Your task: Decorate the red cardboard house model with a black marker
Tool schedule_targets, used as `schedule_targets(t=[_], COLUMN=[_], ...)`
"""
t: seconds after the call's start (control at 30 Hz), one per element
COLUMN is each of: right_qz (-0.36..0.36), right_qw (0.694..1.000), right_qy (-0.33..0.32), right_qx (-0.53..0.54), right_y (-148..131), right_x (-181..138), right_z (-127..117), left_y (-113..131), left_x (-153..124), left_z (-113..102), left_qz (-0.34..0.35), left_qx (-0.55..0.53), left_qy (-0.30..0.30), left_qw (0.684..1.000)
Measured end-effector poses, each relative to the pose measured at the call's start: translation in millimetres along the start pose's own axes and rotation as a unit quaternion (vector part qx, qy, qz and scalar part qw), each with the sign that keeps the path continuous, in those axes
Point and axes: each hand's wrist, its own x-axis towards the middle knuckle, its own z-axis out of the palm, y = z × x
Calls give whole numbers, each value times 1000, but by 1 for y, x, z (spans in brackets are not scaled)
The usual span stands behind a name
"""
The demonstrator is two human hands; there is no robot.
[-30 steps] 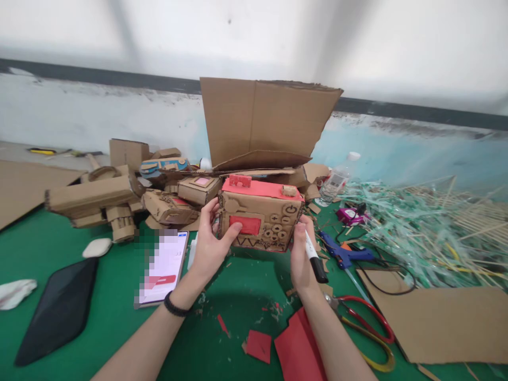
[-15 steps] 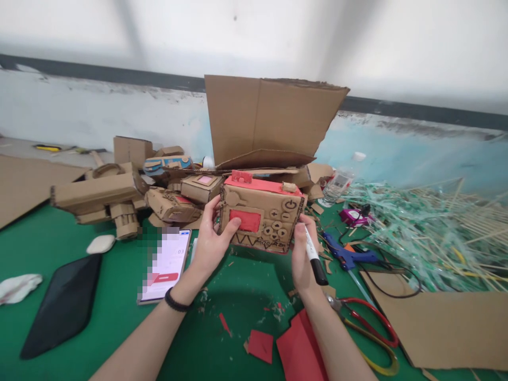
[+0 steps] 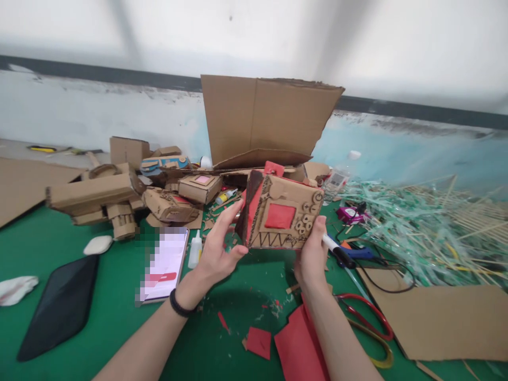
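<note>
Head view: right hand (image 3: 311, 256) clamps cardboard box (image 3: 283, 217) corner (marker (image 3: 337, 254) too); left hand (image 3: 216, 254) splayed at edge.

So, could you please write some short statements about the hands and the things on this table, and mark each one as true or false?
1. The right hand holds a marker. True.
2. The cardboard box stands flat on the green mat. False: it is lifted off the mat and tilted.
3. The scissors have blue handles. False: the handles are red and yellow.
4. The phone lies to the left of the left hand. True.
</note>
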Motion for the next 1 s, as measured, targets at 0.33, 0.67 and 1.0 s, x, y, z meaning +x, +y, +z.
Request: schedule_targets(t=[0.33,0.67,1.0], right_qz=[178,270,228], right_qw=[975,949,959], right_qy=[-20,-104,-162], right_qx=[128,124,45], right_y=[-12,-3,4], right_x=[-1,0,2], right_z=[3,-6,-12], left_y=[-4,-3,8], left_x=[7,6,17], left_z=[0,6,-5], left_qz=[-55,-69,-11], left_qx=[-63,-120,-61], left_qy=[77,64,89], left_qw=[994,988,994])
